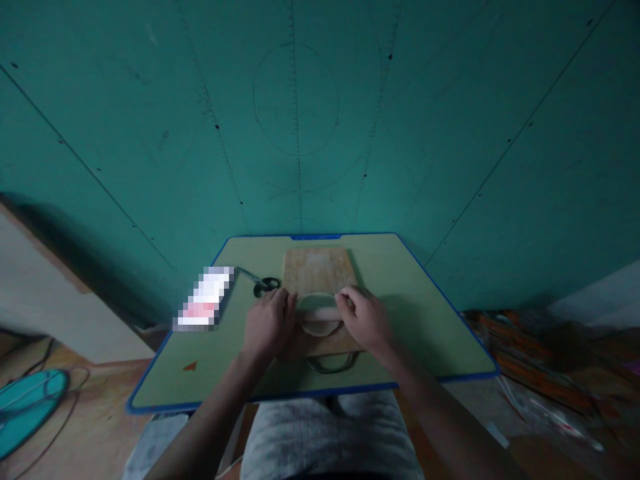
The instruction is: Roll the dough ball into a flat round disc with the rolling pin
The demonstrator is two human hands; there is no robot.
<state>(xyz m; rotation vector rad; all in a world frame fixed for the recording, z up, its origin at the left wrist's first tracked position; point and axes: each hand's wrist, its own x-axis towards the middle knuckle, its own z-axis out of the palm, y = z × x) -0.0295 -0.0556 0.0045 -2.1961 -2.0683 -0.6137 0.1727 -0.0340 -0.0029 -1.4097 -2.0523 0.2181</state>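
Observation:
My left hand [271, 320] and my right hand [365, 317] are closed around the two ends of a rolling pin [319, 315]. Under the pin lies a flat, pale round of dough [320, 329], showing above and below it. The dough rests on a wooden cutting board [320, 268], whose dark handle [334, 364] points toward me. Just beyond my left hand is a pair of scissors [265, 285] with black grips. The ends of the rolling pin are hidden in my fists.
The board lies on a pale green table [400, 287] with a blue rim. A blurred-out bright rectangular item [205, 299] and a small orange-brown piece [190, 366] are on its left side. A green wall [320, 120] stands directly behind. Clutter [540, 360] covers the floor at right.

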